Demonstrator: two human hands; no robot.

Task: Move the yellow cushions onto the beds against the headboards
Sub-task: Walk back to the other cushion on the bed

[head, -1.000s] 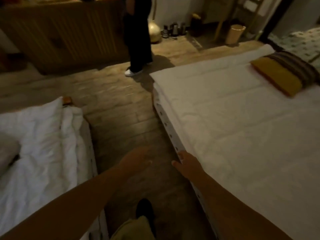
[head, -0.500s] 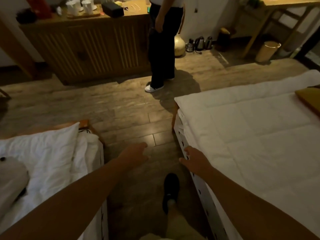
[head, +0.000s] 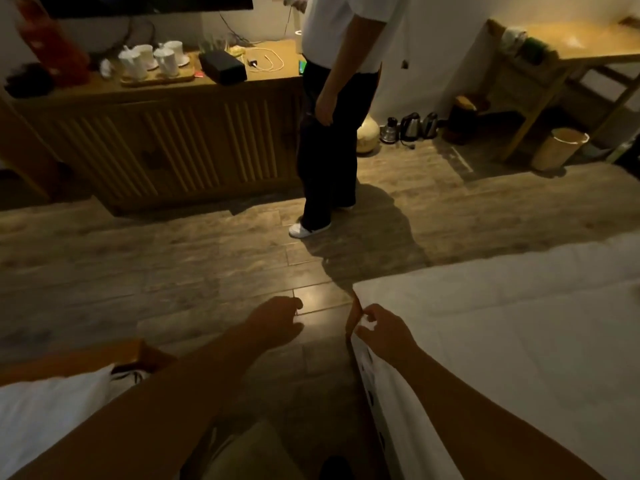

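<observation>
Two white quilted beds (head: 502,327) flank empty, loosely curled left hand (head: 277,320); right hand (head: 384,329) pinches nothing visible.

We reach both bare forearms forward and low. Our left hand (head: 277,318) hangs palm down with its fingers curled loosely inward, gripping nothing. Our right hand (head: 382,329) sits slightly further right, fingers bent with thumb and forefinger drawn near each other; whether they pinch anything we cannot tell
</observation>
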